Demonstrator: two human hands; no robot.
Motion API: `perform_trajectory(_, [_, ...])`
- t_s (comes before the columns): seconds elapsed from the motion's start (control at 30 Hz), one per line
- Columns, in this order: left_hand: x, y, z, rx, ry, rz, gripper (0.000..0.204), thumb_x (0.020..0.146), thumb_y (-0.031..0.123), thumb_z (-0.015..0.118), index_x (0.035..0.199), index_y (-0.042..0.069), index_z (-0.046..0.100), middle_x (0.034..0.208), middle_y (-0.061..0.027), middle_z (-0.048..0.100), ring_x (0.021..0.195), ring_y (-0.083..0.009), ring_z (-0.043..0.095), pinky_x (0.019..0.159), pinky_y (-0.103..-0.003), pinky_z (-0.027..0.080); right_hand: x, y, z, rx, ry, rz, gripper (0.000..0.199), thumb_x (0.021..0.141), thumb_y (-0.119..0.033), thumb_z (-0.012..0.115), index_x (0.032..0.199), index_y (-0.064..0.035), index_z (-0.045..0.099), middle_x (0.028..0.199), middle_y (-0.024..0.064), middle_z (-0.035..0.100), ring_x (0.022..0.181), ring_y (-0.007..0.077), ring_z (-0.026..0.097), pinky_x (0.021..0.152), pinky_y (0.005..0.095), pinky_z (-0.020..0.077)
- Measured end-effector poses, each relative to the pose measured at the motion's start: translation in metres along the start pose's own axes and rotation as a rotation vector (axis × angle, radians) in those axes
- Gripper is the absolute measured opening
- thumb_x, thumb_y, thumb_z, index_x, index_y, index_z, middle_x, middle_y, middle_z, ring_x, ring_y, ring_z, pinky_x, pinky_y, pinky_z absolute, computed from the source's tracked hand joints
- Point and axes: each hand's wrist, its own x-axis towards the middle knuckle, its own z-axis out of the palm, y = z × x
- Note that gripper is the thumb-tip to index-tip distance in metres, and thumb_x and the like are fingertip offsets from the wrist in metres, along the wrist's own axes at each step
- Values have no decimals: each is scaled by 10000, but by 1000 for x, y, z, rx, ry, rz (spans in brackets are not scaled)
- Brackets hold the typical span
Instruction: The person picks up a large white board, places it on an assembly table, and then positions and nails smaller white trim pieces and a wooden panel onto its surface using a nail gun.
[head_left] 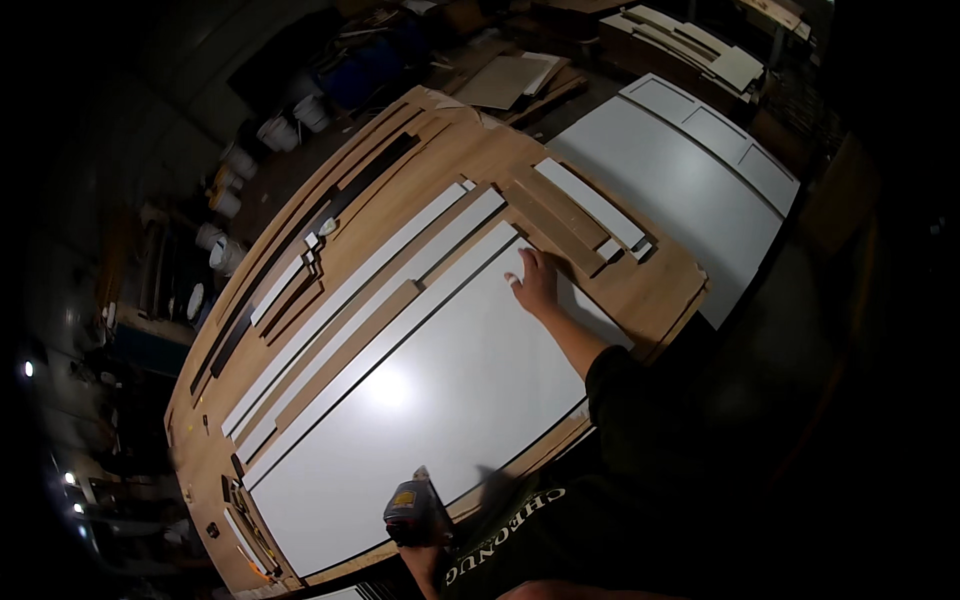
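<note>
My right hand (535,282) lies flat, fingers spread, on the far corner of a large white panel (420,400) that covers most of a wooden workbench (650,295). Low in the picture, at the panel's near edge, my left hand (428,556) grips a cordless drill (412,508) with a dark body and a yellow label. The drill is held above the edge of the bench and my dark sleeve hides part of the hand.
Long white and brown strips (350,300) lie side by side left of the panel, with short offcuts (590,205) beyond my right hand. A second white panel (690,170) lies to the right. White buckets (285,130) and stacked boards (690,45) stand around the bench.
</note>
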Motion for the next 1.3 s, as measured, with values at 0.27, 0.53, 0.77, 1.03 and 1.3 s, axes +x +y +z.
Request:
perform_trajectory(0.27, [8, 126, 83, -230, -140, -87, 328, 762, 110, 716, 1057, -8, 633, 1039, -99, 661, 903, -171, 635, 822, -347, 502, 94, 41, 38, 73, -141, 205, 349, 888, -210, 581, 1185, -27, 567, 1190, 181, 567, 1107, 358, 529, 932, 416, 440])
perform_trajectory(0.53, [85, 154, 157, 531, 32, -28, 358, 702, 215, 751, 1023, 84, 662, 842, -172, 683, 795, -354, 665, 679, -401, 520, 103, 40, 40, 218, -132, 281, 200, 806, -35, 572, 974, -47, 680, 1012, 118, 626, 946, 282, 608, 826, 373, 488])
perform_trajectory(0.77, [131, 175, 208, 801, -316, -54, 666, 702, 448, 715, 1242, 113, 517, 884, -177, 681, 842, -391, 647, 729, -469, 498, 94, 36, 37, 316, -108, 301, 233, 778, 3, 595, 1000, -16, 662, 1008, 112, 616, 924, 272, 613, 785, 344, 501])
perform_trajectory(1.03, [278, 228, 217, 656, -23, 683, 440, 740, 201, 756, 1135, 58, 627, 871, -123, 631, 829, -334, 619, 748, -412, 508, 98, 36, 34, 337, 4, 209, 251, 770, 0, 641, 1020, 10, 634, 1018, 146, 602, 945, 292, 598, 808, 348, 501])
perform_trajectory(1.3, [405, 243, 315, 549, -385, 612, 716, 645, 314, 820, 1239, 18, 550, 1147, -217, 566, 1051, -364, 566, 900, -430, 474, -15, 41, -103, 236, -342, -134, 519, 727, -262, 754, 1185, -90, 581, 1237, 125, 503, 1116, 307, 507, 967, 438, 413])
